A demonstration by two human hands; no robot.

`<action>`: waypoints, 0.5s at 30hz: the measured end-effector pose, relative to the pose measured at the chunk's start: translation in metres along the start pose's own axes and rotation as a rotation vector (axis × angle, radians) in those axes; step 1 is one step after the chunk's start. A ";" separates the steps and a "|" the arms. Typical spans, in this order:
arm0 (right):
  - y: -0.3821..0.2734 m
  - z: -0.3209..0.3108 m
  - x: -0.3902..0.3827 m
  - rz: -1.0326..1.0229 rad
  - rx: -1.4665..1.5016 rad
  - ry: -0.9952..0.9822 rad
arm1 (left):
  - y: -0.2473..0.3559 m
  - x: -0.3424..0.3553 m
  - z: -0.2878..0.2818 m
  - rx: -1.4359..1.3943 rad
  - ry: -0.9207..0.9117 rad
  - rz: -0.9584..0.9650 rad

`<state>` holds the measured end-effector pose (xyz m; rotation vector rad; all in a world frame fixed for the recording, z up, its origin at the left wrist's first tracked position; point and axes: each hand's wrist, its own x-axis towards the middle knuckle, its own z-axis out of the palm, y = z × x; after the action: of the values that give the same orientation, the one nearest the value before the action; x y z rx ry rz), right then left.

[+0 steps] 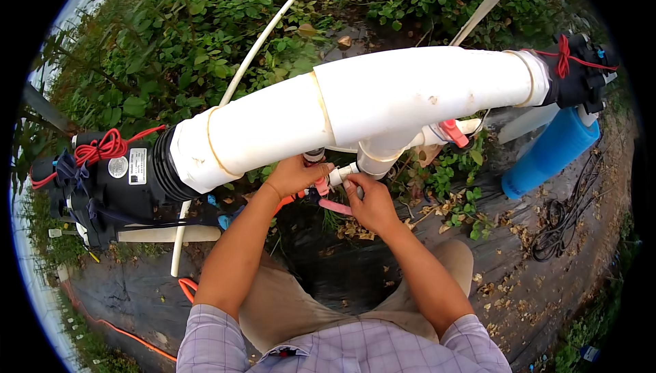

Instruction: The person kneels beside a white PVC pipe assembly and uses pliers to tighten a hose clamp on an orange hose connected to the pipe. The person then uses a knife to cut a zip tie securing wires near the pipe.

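A large white pipe (383,92) spans the view at chest height. Beneath its middle, a short branch stub (378,157) points down toward me. My left hand (295,176) is closed around a small valve with a red handle (321,185), its thumb along the top and the other fingers partly hidden. From the right, my right hand (372,202) pinches a white pipe fitting (341,174) between thumb and fingers, where it meets the stub. A pink hose piece (335,207) sits just below, near my right thumb.
Black housings with bundled red wires cap the pipe at left (116,181) and right (581,72). A blue cylinder (550,154) hangs at right, near another red-handled valve (454,134). Black cable (564,226) lies coiled on dark ground sheeting. Leafy plants (191,38) grow beyond.
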<state>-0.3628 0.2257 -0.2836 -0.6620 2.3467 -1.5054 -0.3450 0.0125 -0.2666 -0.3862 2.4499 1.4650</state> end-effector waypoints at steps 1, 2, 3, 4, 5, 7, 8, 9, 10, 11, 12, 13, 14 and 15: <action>0.000 0.006 0.006 -0.074 -0.015 0.021 | 0.001 0.004 0.003 0.019 0.015 -0.001; 0.000 0.009 0.011 -0.148 -0.030 0.042 | 0.002 0.009 0.004 0.037 0.030 -0.003; 0.001 0.009 0.015 -0.082 -0.157 -0.107 | 0.000 0.014 0.005 0.016 0.000 -0.064; -0.002 0.011 0.017 -0.136 -0.200 -0.067 | -0.004 0.017 0.005 0.055 0.004 -0.006; -0.006 0.015 0.019 -0.190 -0.243 -0.027 | -0.008 0.020 0.005 0.094 0.008 0.053; -0.013 0.021 0.025 -0.168 -0.323 -0.034 | -0.005 0.020 0.003 0.173 -0.017 0.125; -0.016 0.022 0.032 -0.090 -0.360 -0.080 | -0.003 0.019 0.003 0.182 -0.022 0.148; -0.017 0.023 0.039 -0.012 -0.398 -0.125 | -0.002 0.019 0.003 0.190 -0.028 0.172; -0.017 0.024 0.044 0.046 -0.418 -0.194 | -0.002 0.019 0.002 0.200 -0.030 0.198; -0.016 0.025 0.050 0.105 -0.439 -0.261 | -0.002 0.022 0.003 0.247 -0.055 0.184; -0.014 0.025 0.055 0.167 -0.460 -0.326 | -0.001 0.025 0.005 0.294 -0.081 0.171; -0.017 0.026 0.061 0.220 -0.459 -0.367 | -0.004 0.028 0.003 0.342 -0.103 0.156; -0.021 0.027 0.065 0.274 -0.456 -0.412 | -0.018 0.032 0.002 0.358 -0.113 0.172; -0.025 0.029 0.068 0.328 -0.453 -0.456 | -0.032 0.038 0.003 0.374 -0.123 0.190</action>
<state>-0.4024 0.1597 -0.2723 -0.5990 2.2878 -0.6083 -0.3690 -0.0033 -0.3072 0.0131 2.6386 1.0208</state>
